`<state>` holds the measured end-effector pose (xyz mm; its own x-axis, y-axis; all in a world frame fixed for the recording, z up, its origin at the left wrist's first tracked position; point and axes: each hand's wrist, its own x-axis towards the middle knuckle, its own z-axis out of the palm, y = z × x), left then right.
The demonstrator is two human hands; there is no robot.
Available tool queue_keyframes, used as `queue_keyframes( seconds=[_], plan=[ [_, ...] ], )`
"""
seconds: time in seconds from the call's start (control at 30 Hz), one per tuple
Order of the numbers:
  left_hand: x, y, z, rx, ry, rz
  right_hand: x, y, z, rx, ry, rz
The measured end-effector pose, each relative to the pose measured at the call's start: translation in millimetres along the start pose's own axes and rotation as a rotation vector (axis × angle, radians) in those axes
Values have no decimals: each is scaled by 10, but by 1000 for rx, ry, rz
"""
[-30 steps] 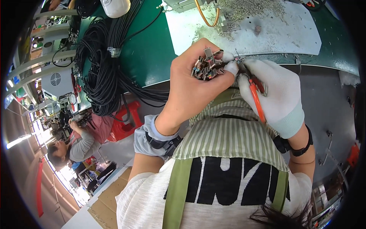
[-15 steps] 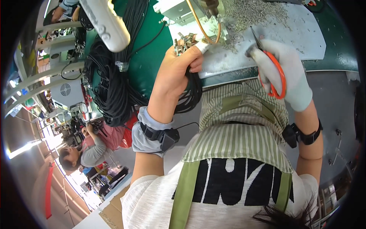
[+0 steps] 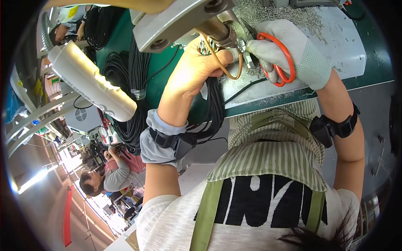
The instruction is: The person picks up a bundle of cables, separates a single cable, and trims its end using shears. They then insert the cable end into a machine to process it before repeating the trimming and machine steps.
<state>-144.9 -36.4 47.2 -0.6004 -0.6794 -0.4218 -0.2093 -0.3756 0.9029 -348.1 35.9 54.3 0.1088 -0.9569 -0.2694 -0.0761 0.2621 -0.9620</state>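
Note:
My bare left hand [image 3: 186,73] is closed around a bundle of black cables [image 3: 215,104] whose metal ends [image 3: 205,47] stick up above the fingers. My right hand [image 3: 303,48], in a pale work glove, holds scissors with orange-red handles [image 3: 289,58]. Its fingertips come close to a small metal fitting [image 3: 247,60] beneath the tip of a bench press [image 3: 180,27]; whether they pinch anything there is hidden. A single black cable [image 3: 245,90] runs below that spot. In front of my left thumb hangs a brown looped tube [image 3: 224,71] from the press.
Many small metal pieces [image 3: 303,23] lie across the pale sheet [image 3: 349,58] on the green table. At left, a lit white lamp [image 3: 92,83] hangs over coiled black cables [image 3: 119,73]. Another person [image 3: 119,173] sits at work farther left.
My right hand has moved left and up to the press tip with the scissors. My left hand still grips the cables. The view has shifted, showing more of the press and the lamp lower.

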Motion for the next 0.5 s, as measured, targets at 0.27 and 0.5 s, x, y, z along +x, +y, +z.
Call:
queue_keyframes(
  seconds=[0.27, 0.5],
  plan=[
    [-59, 48, 213, 204, 117, 145, -14, 4, -36, -33, 0, -25],
    [-33, 18, 214, 303, 138, 230, -31, -54, -60, 7, 10, 24]
  ],
)
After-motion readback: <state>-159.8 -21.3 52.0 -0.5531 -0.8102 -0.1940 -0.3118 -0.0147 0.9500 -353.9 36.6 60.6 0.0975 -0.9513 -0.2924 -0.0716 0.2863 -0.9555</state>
